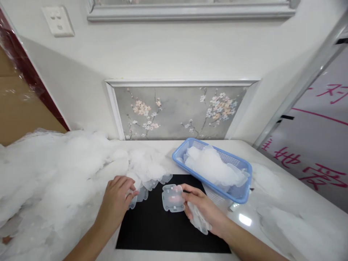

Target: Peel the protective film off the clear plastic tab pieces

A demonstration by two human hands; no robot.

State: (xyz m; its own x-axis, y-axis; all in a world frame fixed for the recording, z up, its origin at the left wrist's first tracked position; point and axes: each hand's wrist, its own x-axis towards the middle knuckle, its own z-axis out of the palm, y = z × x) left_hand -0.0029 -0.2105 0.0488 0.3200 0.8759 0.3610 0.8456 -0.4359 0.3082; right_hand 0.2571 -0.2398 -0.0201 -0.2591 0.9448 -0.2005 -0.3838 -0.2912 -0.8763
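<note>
My right hand [203, 206] grips a thin translucent plastic piece [173, 198] between thumb and fingers. It is roughly square, with rounded corners and small marks along its edges. More translucent pieces [199, 221] are bunched in the palm of that same hand. My left hand [118, 192] is at the right edge of a big heap of whitish translucent pieces [73, 174], its fingers curled and thumb close to the index finger. What lies between those fingertips is not clear. Several loose pieces [143, 194] show just beside it, over the edge of a black mat [163, 232].
A blue plastic basket [246, 195] with whitish pieces in it stands behind and right of the mat on a glossy white marbled table [261, 214]. A wall with a framed floral panel [176, 112] rises behind. At the right is a board with pink writing [315, 137]; cardboard [24, 105] stands left.
</note>
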